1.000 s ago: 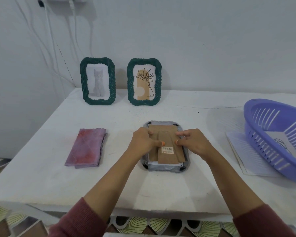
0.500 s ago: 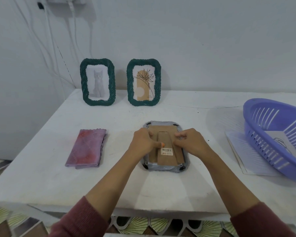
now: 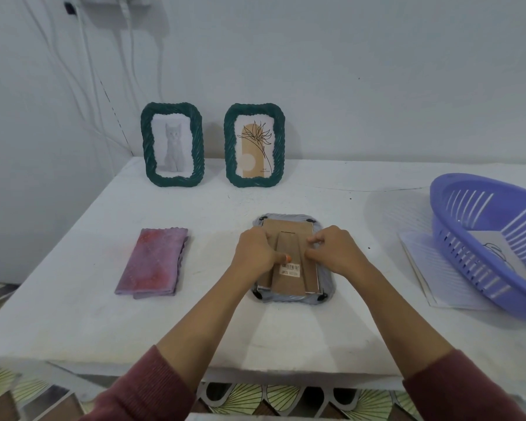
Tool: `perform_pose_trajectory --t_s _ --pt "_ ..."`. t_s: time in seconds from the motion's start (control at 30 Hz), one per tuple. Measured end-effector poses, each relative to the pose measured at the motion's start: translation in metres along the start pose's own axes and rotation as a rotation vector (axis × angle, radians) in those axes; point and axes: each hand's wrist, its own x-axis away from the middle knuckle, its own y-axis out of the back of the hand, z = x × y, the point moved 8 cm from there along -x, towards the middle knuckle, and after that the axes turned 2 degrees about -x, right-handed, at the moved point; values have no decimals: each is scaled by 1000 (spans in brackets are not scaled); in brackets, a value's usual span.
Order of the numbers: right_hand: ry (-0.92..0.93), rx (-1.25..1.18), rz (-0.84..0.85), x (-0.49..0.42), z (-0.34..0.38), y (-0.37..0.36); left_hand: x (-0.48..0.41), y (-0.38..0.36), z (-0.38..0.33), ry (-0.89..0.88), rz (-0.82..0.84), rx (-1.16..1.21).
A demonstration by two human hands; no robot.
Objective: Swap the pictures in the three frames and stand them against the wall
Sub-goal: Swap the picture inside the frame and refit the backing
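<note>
A grey picture frame [image 3: 292, 296] lies face down near the middle of a white table [image 3: 73, 314]. Its brown cardboard backing [image 3: 289, 230] faces up, with a folded stand flap [image 3: 287, 282] down the centre. A small barcode sticker [image 3: 290, 266] sits on the flap. Black clips show at the frame's corners.

The left hand [image 3: 254, 253] grips the backing's left edge with curled fingers, its thumb pressing on the flap. The right hand [image 3: 336, 252] pinches the right edge with curled fingertips.

Two green frames stand upright against the wall behind, one showing a cat [image 3: 172, 144] and one a flower [image 3: 254, 145]. A folded purple cloth [image 3: 154, 262] lies to the left, and a purple basket [image 3: 492, 238] sits to the right.

Compared with a second ago, the backing and flap lie straighter within the frame. Both hands stay almost where they were.
</note>
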Motion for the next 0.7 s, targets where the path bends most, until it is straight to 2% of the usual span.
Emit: perform_pose_trajectory --t_s 0.3,0.7 --pt "-7 -8 -11 0 -1 0 0 -1 -3 -42 -36 -141" --pt "16 27 -40 0 -3 -2 6 -2 -7 -35 -73 -165"
